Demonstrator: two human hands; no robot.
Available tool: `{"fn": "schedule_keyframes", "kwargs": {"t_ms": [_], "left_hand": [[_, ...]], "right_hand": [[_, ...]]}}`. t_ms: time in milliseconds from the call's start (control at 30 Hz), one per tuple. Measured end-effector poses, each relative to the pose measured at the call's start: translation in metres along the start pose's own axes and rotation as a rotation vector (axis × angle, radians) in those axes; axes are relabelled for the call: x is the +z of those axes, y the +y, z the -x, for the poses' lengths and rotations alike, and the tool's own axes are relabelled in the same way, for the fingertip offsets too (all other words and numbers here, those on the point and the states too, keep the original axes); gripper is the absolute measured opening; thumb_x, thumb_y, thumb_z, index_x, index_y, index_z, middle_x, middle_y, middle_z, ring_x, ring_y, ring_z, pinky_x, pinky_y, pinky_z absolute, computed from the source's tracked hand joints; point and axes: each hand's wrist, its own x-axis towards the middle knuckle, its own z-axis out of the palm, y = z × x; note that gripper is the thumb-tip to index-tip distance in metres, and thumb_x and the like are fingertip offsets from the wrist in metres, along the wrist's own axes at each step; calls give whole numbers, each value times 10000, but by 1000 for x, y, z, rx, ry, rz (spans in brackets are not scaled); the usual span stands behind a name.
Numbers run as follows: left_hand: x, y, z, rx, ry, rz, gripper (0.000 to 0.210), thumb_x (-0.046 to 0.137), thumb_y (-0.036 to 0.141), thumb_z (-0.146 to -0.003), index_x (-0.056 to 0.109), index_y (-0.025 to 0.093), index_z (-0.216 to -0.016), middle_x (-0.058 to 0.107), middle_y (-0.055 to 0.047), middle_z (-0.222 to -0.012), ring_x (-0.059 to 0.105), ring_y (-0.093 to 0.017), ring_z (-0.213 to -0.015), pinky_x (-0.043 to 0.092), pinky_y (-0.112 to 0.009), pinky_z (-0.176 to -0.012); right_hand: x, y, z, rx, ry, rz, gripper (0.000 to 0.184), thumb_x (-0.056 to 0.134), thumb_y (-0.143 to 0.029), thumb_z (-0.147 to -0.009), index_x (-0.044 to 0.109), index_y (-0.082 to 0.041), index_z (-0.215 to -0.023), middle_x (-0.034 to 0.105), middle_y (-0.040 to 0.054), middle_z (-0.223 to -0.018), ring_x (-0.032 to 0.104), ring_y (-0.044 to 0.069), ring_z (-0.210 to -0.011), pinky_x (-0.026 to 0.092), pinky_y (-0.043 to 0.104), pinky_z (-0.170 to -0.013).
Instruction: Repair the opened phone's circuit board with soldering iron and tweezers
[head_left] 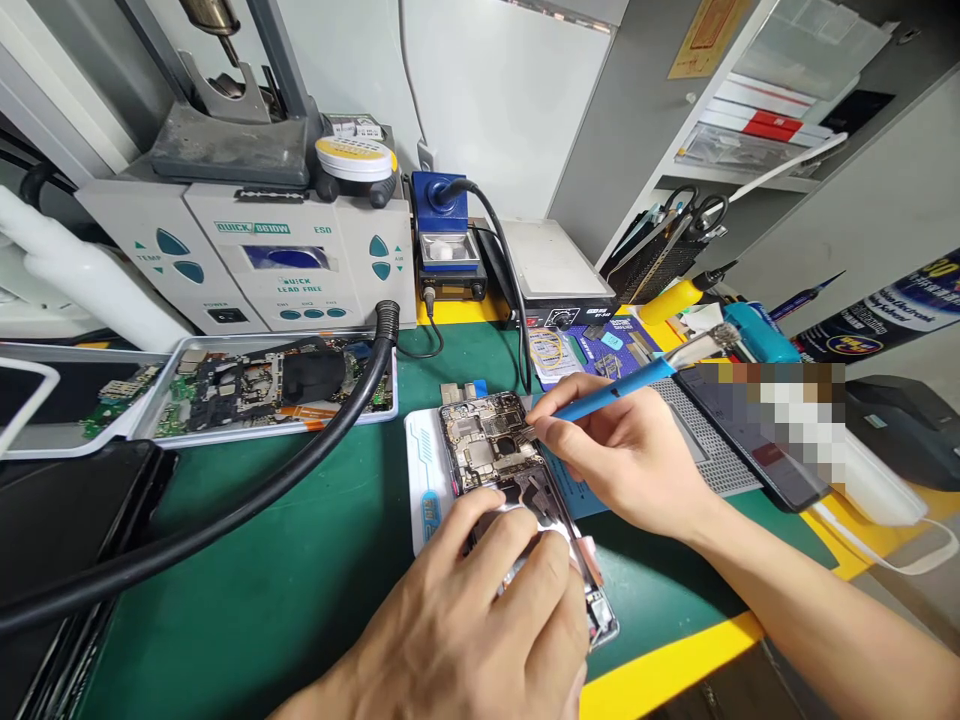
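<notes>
An opened smartphone lies at a slant on a white and blue holder, its circuit board bare at the far end. My left hand curls its fingers over the phone's near half and holds it, covering much of that part. Between thumb and fingers, my right hand grips a slim blue-handled tool like a pen. The tool's lower end is at the board's right edge, its tip mostly hidden by my fingers. Its upper end is a pale shaft with a frayed-looking grey tip.
A hot-air station stands at back left, its black hose crossing the green mat. A tray of circuit boards lies before it. Behind are a soldering station and a heating plate. A dark phone lies right.
</notes>
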Motion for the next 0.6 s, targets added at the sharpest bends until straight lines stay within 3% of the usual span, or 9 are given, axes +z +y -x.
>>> {"fn": "schedule_keyframes", "kwargs": {"t_ms": [600], "left_hand": [[2,0,-1,-3,-8,-7,209,533,175,-925,701,123,-1036,714,-73,-1003,642,-272,-991,528,-516,-943]], "right_hand": [[1,3,0,23,-34,-107,46,658,-141,-856,687,-153,-822,645,-19,-721,472,56,-484,372,203,-437]]}}
